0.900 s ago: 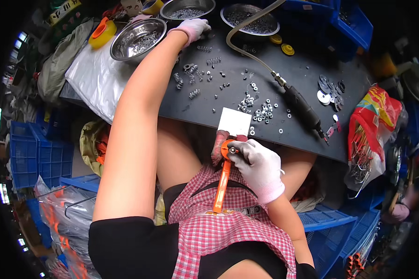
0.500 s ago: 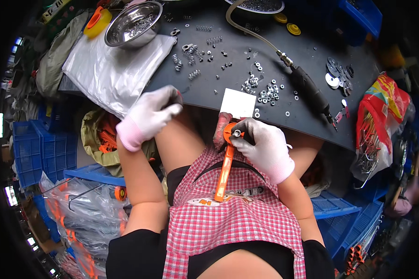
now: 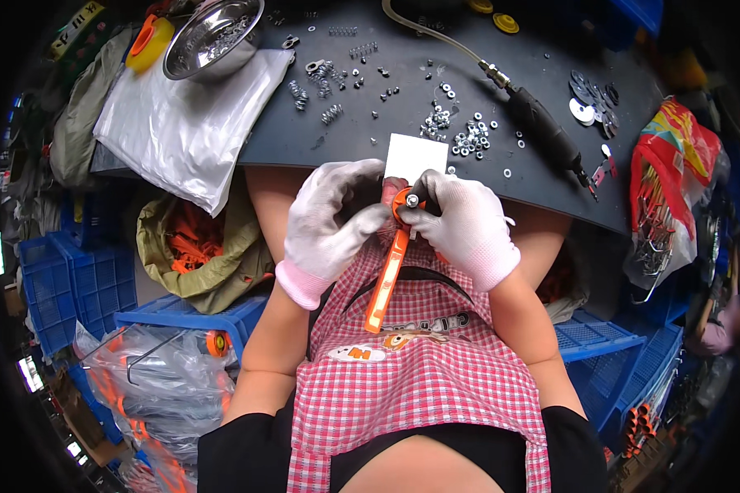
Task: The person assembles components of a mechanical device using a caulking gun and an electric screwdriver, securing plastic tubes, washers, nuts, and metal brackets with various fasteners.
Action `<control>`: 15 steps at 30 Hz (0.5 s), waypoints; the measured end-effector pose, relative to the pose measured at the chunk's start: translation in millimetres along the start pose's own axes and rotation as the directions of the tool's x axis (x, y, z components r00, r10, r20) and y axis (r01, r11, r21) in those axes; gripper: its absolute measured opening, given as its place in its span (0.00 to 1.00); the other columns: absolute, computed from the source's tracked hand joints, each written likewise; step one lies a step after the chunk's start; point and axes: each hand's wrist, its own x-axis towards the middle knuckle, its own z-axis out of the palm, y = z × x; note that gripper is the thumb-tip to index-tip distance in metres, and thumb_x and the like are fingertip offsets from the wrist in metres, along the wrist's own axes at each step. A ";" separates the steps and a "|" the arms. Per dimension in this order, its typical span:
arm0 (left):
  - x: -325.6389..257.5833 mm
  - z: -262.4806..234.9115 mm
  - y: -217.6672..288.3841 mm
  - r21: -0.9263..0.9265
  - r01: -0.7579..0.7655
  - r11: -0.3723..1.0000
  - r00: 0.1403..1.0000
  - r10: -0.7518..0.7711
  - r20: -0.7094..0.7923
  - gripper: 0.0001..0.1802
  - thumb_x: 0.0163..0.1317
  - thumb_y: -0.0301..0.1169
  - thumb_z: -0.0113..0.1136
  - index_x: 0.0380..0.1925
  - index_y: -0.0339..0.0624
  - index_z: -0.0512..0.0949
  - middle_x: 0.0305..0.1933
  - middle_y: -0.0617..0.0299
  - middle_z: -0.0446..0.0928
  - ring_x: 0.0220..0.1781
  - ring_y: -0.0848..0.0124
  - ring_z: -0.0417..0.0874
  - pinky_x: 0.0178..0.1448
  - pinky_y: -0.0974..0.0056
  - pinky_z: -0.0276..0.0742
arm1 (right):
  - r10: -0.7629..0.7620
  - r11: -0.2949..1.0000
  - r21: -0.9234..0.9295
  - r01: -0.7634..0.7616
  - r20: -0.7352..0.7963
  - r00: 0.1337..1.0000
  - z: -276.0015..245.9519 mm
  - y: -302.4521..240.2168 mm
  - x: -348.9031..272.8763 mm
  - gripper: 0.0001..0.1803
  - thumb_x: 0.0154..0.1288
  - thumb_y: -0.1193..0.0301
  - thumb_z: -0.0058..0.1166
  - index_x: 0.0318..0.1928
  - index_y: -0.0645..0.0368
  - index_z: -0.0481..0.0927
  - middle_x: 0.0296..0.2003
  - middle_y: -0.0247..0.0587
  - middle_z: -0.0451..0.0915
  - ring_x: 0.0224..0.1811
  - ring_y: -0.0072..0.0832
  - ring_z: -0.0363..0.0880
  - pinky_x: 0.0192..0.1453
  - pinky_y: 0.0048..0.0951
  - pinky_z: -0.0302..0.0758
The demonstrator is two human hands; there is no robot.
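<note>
The orange tool (image 3: 389,271) was held below the tabletop (image 3: 403,99) edge, above the checked apron (image 3: 419,361). Its head was gripped by the right hand (image 3: 464,226); the left hand (image 3: 333,218) was closed against it. A white square card (image 3: 416,158) lay just beyond. A clear plastic bag (image 3: 185,127) lay left, a red-yellow packet (image 3: 674,156) right.

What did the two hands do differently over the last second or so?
The left hand pulled back from the steel bowl at the far side of the table and now meets the head of the orange tool. The right hand kept its grip on that tool above the lap; the loose nuts and springs stayed put.
</note>
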 end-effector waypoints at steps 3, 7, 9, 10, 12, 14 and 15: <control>3.3 14.9 -15.3 0.119 -0.223 0.967 0.972 0.212 0.102 0.29 0.48 0.41 0.73 0.49 0.38 0.79 0.52 0.54 0.77 0.56 0.62 0.75 0.62 0.59 0.69 | -0.020 0.998 0.060 0.021 -0.006 1.000 -0.9 3.7 -6.7 0.14 0.54 0.65 0.63 0.37 0.59 0.78 0.28 0.49 0.81 0.34 0.47 0.83 0.40 0.43 0.77; 4.3 48.2 -29.4 0.097 -0.241 0.966 0.965 0.249 -0.083 0.09 0.52 0.35 0.67 0.33 0.46 0.85 0.38 0.64 0.82 0.49 0.62 0.78 0.58 0.57 0.69 | 0.006 0.926 0.377 0.038 -0.114 0.993 -13.2 22.4 -23.0 0.21 0.58 0.67 0.62 0.49 0.65 0.78 0.34 0.48 0.84 0.37 0.32 0.83 0.44 0.31 0.77; 9.2 52.0 -34.3 0.084 -0.068 0.994 0.989 0.079 -0.128 0.09 0.48 0.36 0.69 0.29 0.45 0.86 0.44 0.62 0.80 0.54 0.62 0.74 0.60 0.57 0.67 | 0.239 0.874 0.446 -0.193 -0.048 0.970 -47.9 26.6 -39.1 0.18 0.64 0.65 0.58 0.47 0.67 0.80 0.32 0.40 0.83 0.33 0.20 0.78 0.40 0.22 0.74; 12.5 54.0 -36.9 0.100 0.017 0.995 0.993 -0.005 -0.119 0.09 0.47 0.36 0.70 0.28 0.45 0.86 0.47 0.62 0.79 0.56 0.62 0.72 0.60 0.56 0.66 | 0.325 0.822 0.502 -0.271 -0.022 0.945 -57.9 33.3 -45.4 0.17 0.67 0.64 0.55 0.45 0.68 0.81 0.31 0.35 0.82 0.31 0.14 0.75 0.37 0.18 0.71; 10.6 55.8 -35.2 0.028 0.066 0.997 0.994 -0.063 -0.093 0.09 0.47 0.35 0.70 0.27 0.44 0.85 0.51 0.60 0.77 0.60 0.61 0.69 0.62 0.55 0.65 | 0.253 0.826 0.563 -0.029 -0.325 0.911 -58.7 41.4 -52.9 0.24 0.72 0.54 0.50 0.45 0.66 0.81 0.19 0.21 0.65 0.22 0.09 0.58 0.28 0.16 0.54; 7.3 60.1 -33.0 0.156 -0.068 0.985 0.989 0.088 -0.121 0.08 0.49 0.31 0.67 0.31 0.45 0.83 0.53 0.59 0.76 0.59 0.59 0.69 0.63 0.55 0.64 | 0.151 0.670 0.712 0.209 -0.407 0.901 -57.0 55.7 -49.9 0.32 0.69 0.48 0.52 0.56 0.67 0.74 0.29 0.25 0.69 0.29 0.10 0.62 0.33 0.16 0.57; 1.4 67.0 -34.0 0.179 -0.064 0.982 0.982 0.094 -0.164 0.12 0.49 0.29 0.65 0.36 0.46 0.80 0.55 0.57 0.74 0.60 0.58 0.69 0.63 0.54 0.64 | 0.115 0.691 0.679 0.248 -0.442 0.889 -55.0 50.7 -47.8 0.32 0.69 0.49 0.52 0.57 0.66 0.72 0.33 0.28 0.70 0.33 0.13 0.65 0.38 0.16 0.61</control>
